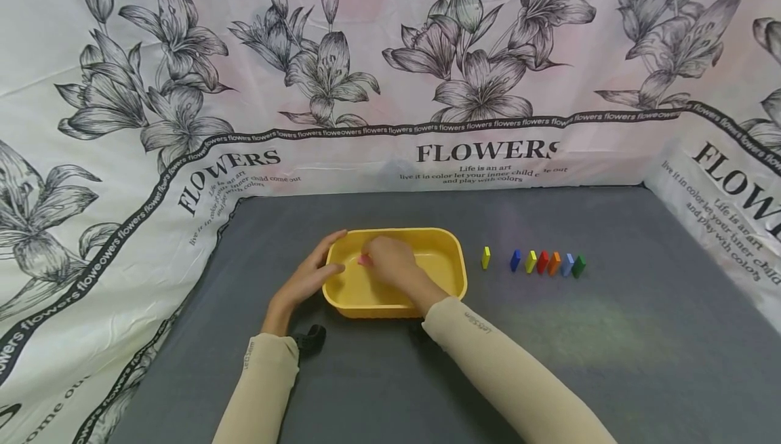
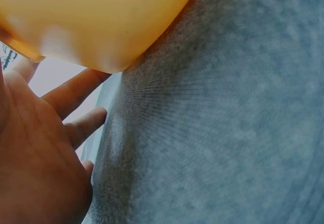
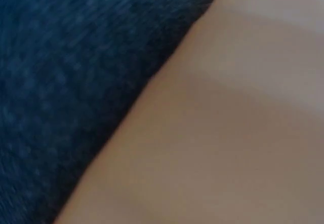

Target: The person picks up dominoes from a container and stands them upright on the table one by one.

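Note:
A yellow plastic tray (image 1: pixel 444 269) sits on the grey cloth. At its left end my left hand (image 1: pixel 310 273) touches the rim, thumb over the edge and fingers spread along the outside. In the left wrist view, the fingers of that hand (image 2: pixel 40 133) look fairly straight beside the tray's outer wall (image 2: pixel 101 26). Inside the tray, my right hand (image 1: pixel 393 264) has curled fingers that pinch a small pink piece (image 1: pixel 365 260). The fingers cover most of this piece, so its full shape is hidden. The right wrist view shows only blurred tan and dark surfaces.
Right of the tray, a yellow domino-like block (image 1: pixel 485 257) stands upright alone. Further right is an uneven row of several upright blocks, including a blue block (image 1: pixel 515 260), a red block (image 1: pixel 542 261) and a green block (image 1: pixel 579 266). A flower-printed cloth (image 1: pixel 360 159) rises behind the table.

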The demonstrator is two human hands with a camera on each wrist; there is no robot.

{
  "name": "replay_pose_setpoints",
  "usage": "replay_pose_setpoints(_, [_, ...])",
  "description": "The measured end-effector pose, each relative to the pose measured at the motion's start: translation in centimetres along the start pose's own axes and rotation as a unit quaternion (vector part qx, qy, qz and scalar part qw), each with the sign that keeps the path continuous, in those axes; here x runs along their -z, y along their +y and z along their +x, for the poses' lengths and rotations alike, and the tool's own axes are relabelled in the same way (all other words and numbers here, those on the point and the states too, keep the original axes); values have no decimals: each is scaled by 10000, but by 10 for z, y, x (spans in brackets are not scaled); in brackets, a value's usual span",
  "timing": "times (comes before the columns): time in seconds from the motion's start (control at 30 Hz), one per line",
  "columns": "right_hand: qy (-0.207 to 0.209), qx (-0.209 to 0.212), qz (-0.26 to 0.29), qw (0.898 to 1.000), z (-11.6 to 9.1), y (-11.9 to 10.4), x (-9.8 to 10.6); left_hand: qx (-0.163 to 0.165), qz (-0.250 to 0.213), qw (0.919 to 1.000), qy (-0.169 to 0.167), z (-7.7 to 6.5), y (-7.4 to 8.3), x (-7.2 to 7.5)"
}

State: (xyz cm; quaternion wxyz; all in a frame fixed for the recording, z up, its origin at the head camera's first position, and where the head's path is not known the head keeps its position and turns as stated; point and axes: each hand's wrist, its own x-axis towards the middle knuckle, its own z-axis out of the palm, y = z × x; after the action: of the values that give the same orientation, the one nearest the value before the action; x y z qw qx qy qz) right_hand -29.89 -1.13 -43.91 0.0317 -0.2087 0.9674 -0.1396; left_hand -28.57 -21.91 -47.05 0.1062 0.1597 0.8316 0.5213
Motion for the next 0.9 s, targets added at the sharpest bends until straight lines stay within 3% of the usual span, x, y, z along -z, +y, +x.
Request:
replay_pose_setpoints(0.43, [-578, 146, -853, 9946, -8, -3, 8, 103, -11, 9999, 8, 0, 1, 0])
replay_pose_setpoints(0.73, [-392, 198, -584, 9973, -12, 4, 13, 120, 6, 9999, -9, 1, 2, -1])
replay_pose_setpoints(0.9, [-182, 332, -180, 9991, -16, 13, 14, 120, -7, 9999, -14, 1, 3, -1])
